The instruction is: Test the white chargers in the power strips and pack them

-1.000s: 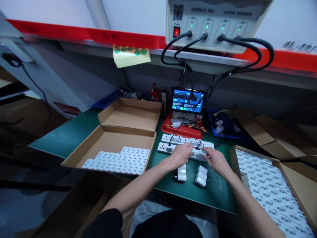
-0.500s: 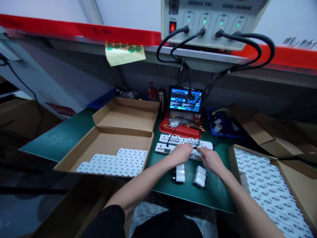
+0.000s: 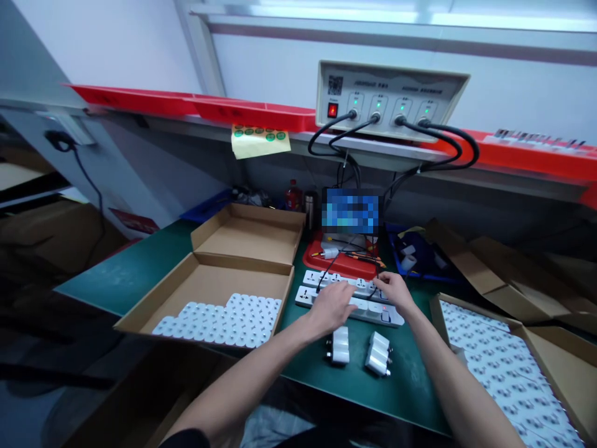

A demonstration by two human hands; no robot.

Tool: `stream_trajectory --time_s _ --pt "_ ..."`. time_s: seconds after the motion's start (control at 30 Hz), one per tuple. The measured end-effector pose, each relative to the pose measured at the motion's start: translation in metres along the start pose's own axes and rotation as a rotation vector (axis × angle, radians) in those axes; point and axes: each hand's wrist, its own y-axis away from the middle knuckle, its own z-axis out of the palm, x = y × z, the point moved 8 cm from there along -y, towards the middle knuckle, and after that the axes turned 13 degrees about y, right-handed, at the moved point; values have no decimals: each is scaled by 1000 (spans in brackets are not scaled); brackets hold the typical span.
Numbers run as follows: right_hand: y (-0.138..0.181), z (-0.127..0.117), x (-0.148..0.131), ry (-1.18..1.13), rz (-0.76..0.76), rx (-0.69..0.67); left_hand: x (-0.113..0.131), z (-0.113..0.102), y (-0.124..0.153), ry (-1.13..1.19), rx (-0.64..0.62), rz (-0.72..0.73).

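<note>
Two white power strips lie one behind the other on the green table. My left hand (image 3: 332, 306) rests over the front power strip (image 3: 364, 309), its fingers reaching across the strip and the thumb apart. White plug adapters (image 3: 374, 307) sit in this strip, and a small red light shows at its switch. My right hand (image 3: 392, 290) is at the right end of the back power strip (image 3: 338, 279), beside a thin black cable. Its fingers are bent together, and what is between them is hidden. Nearer me lie two small groups of white adapters, one left (image 3: 341, 346) and one right (image 3: 379, 354).
An open cardboard box (image 3: 209, 283) with rows of white adapters stands left; another box (image 3: 438, 314) of adapters is at right. Behind the strips are a red tray (image 3: 313, 254) and a screen (image 3: 351, 211). Black cables hang from the tester (image 3: 394, 93) on the shelf.
The head view has tilted up. My right hand has moved from the front strip to the right end of the back one. My left hand has shifted slightly left, uncovering adapters and a lit switch.
</note>
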Motion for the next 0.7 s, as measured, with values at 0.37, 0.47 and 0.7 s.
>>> stream_trajectory --time_s 0.37,0.47,0.7 --pt "99 -45 14 -152 -12 -408 -85 -51 26 150 18 -295" --pt "111 -43 4 -67 -132 -511 -92 -44 24 198 -9 -305" --pt "89 -33 -6 28 -148 -294 -85 -50 24 217 78 -246"
